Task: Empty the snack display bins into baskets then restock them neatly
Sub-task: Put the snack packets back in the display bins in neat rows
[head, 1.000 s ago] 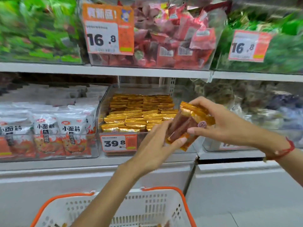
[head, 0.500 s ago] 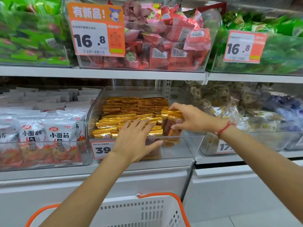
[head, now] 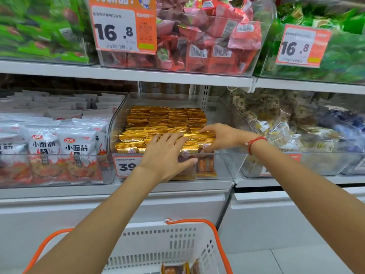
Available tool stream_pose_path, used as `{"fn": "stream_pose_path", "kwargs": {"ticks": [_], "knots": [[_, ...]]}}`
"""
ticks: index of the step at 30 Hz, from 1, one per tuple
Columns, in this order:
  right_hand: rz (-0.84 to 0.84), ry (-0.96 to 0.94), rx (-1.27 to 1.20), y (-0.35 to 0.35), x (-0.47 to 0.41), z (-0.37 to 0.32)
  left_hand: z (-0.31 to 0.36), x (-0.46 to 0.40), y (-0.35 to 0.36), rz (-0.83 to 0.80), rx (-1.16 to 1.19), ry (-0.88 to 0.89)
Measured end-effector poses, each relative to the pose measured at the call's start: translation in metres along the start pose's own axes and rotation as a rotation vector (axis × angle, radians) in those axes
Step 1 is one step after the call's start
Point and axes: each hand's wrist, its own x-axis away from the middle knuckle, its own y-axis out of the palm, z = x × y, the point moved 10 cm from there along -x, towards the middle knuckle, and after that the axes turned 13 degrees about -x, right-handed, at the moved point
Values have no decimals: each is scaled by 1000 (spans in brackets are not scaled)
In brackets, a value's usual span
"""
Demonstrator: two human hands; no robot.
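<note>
From my seat, the left hand (head: 166, 155) lay flat, fingers straight and apart, pressing the front row of gold packets (head: 167, 123) inside the clear bin (head: 233, 163) on the lower shelf. The right hand (head: 219, 137) curled over the row's right end, fingers pinching packets. I judged them light, slick foil, crushable; best gripped across a stack's flat faces. A basket (head: 197, 244) waited below.

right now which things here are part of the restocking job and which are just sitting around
In the job:
gold snack packets
clear bin
white basket
left hand
right hand

Just sitting there:
red packets
green packets
white noodle-snack bags
</note>
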Motion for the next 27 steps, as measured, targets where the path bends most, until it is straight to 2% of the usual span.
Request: {"fn": "stream_pose_path", "kwargs": {"ticks": [2, 4, 6, 8, 9, 11, 14, 16, 19, 22, 25, 27], "knots": [[42, 13, -81, -9, 16, 3, 1, 3, -6, 51, 2, 48], [235, -81, -34, -24, 39, -5, -5, 19, -19, 207, 80, 70], [459, -255, -49, -29, 75, -26, -27, 59, -34, 470, 209, -28], [534, -421, -112, -15, 107, -57, -60, 113, -31, 671, 264, -216], [481, -476, -129, 2, 115, -73, -76, 140, -19, 698, 260, -308], [218, -512, -91, 56, 111, -101, -106, 192, 18, 637, 240, -482], [-258, -446, 42, 167, 91, -120, -145, 267, 88, 357, 196, -707], [-480, -377, 96, 243, 81, -120, -163, 316, 128, 169, 146, -854], [-605, -276, 107, 347, 67, -112, -173, 372, 172, -34, 174, -1023], [-692, -239, 33, 446, 73, -111, -162, 403, 205, -145, 254, -1055], [-824, -181, -118, 538, 101, -117, -150, 411, 211, -144, 234, -992], [-861, -142, -253, 585, 115, -129, -154, 413, 210, -132, 237, -1025]]}}
